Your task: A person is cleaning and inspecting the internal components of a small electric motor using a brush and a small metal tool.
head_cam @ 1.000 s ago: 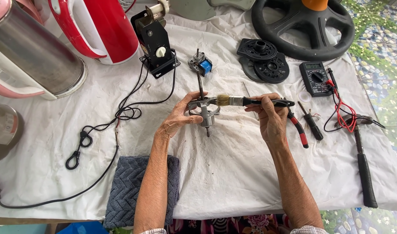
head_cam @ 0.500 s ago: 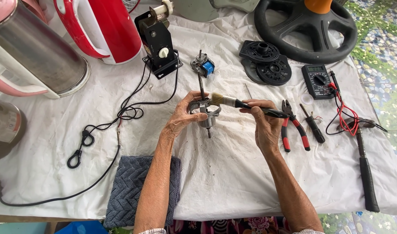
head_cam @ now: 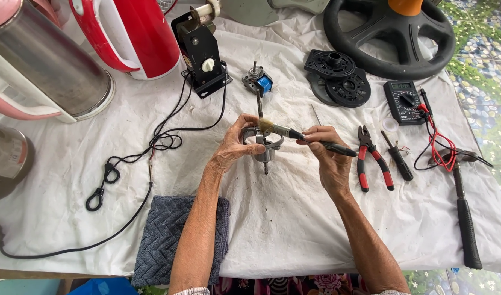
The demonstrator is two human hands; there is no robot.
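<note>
One folded grey towel (head_cam: 177,235) lay at the near edge of the white cloth (head_cam: 294,229), under the left forearm. Above it, two hands worked at mid-table. The left hand (head_cam: 231,150) curled its fingers closed around one small metal motor part (head_cam: 264,147), held just above the cloth with its shaft pointing down and towards the near edge, long axis roughly near-to-far. The right hand (head_cam: 327,158) pinched one paintbrush (head_cam: 302,136) between thumb and fingers; the brush lay left-to-right, its bristles pointing left and touching the top of the part. To the right lay one pair of red-handled pliers (head_cam: 373,164), one dark screwdriver (head_cam: 397,158), one hammer (head_cam: 463,213) and one multimeter (head_cam: 404,101) with red and black leads. One black power cord (head_cam: 119,175) looped away to the left. Farther off sat one small motor with a blue piece (head_cam: 258,82), one black switch box (head_cam: 202,54), two round black grille discs (head_cam: 338,79), one red kettle (head_cam: 133,33), one steel kettle (head_cam: 43,65) and one black ring base (head_cam: 390,35).
</note>
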